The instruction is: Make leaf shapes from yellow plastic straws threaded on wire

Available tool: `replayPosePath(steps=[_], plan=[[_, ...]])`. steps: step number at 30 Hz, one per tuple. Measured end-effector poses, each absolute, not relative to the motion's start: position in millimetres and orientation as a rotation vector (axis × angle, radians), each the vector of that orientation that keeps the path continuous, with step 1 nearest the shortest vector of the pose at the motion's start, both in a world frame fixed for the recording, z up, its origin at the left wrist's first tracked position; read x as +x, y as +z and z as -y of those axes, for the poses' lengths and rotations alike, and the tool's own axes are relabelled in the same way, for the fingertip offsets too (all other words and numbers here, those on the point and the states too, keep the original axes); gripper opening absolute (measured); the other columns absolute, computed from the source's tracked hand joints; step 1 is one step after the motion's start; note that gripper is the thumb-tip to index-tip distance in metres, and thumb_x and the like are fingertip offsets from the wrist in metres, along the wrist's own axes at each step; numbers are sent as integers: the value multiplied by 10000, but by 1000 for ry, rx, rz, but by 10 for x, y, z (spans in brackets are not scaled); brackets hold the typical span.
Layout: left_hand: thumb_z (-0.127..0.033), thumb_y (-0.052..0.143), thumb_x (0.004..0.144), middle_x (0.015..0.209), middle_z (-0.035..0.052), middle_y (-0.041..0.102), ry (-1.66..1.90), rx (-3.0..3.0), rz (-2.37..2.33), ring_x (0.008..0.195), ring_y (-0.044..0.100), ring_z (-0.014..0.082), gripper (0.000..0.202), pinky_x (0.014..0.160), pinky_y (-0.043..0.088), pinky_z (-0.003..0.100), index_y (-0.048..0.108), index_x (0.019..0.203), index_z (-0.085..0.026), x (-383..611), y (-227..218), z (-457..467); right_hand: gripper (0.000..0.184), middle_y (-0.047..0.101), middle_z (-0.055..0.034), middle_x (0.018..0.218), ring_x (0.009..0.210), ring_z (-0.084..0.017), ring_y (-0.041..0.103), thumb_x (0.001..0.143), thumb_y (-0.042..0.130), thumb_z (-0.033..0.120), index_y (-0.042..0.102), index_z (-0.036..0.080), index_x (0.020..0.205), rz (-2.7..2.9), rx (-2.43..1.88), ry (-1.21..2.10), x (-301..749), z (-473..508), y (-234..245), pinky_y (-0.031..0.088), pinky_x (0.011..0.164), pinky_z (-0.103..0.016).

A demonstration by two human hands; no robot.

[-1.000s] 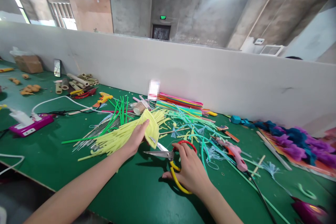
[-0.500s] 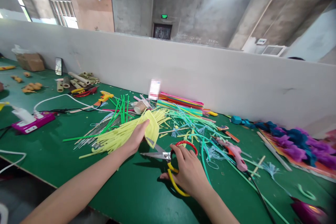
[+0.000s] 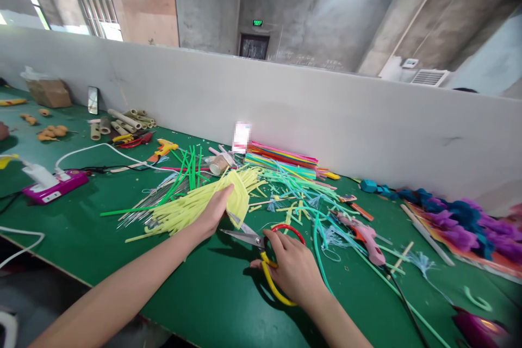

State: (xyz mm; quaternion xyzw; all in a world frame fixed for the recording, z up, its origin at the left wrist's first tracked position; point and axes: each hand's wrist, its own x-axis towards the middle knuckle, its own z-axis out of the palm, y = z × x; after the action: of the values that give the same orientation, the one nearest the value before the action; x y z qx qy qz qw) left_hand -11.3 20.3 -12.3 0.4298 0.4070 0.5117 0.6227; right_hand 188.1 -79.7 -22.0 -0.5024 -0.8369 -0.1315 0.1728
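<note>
My left hand [image 3: 216,207] is closed on a flat pale-yellow piece [image 3: 240,196] that looks made of fuzzy pipe cleaners laid side by side. In my right hand [image 3: 291,261] is a pair of scissors [image 3: 256,241] with one red and one yellow handle loop. The blades stand apart, and the upper one reaches the lower edge of the yellow piece. Beneath and behind my left hand lies a heap of loose yellow pipe cleaners [image 3: 179,211]. Green pipe cleaners [image 3: 191,168] lie just beyond that heap.
A pink glue gun [image 3: 369,239] with a black cable lies at right, near teal pipe cleaners [image 3: 320,250]. At left are a purple power strip [image 3: 57,187], a yellow glue gun [image 3: 165,147] and bamboo tubes [image 3: 124,119]. A white partition [image 3: 346,130] stands behind the table.
The scissors have tilted slightly, with their blades a little closer together at the yellow piece's lower edge. My left hand keeps its hold; the whole view has shifted slightly.
</note>
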Motion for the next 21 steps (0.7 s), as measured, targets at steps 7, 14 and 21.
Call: replayPosePath(steps=[7, 14, 21], plan=[[-516, 555, 791, 826, 62, 718, 1181, 976, -929, 706, 653, 203, 407, 640, 488, 274, 668, 888, -137, -106, -96, -191, 390, 677, -39, 831, 659, -201, 658, 885, 499, 506, 544, 169, 1077, 2395, -1451, -434, 1872, 806, -233, 398, 551, -295], [-521, 557, 787, 803, 60, 713, 1180, 978, -958, 683, 649, 197, 405, 638, 485, 272, 666, 867, -140, -105, -85, -188, 382, 667, -20, 798, 595, -178, 640, 907, 453, 523, 535, 175, 1043, 2401, -1455, -487, 1885, 796, -255, 330, 506, -288], [-499, 544, 799, 785, 47, 712, 1155, 964, -971, 694, 650, 202, 373, 621, 482, 269, 659, 845, -148, -85, -56, -176, 306, 633, -10, 692, 563, -157, 585, 909, 471, 475, 564, 186, 875, 2350, -1421, -536, 1869, 762, -256, 281, 521, -280]])
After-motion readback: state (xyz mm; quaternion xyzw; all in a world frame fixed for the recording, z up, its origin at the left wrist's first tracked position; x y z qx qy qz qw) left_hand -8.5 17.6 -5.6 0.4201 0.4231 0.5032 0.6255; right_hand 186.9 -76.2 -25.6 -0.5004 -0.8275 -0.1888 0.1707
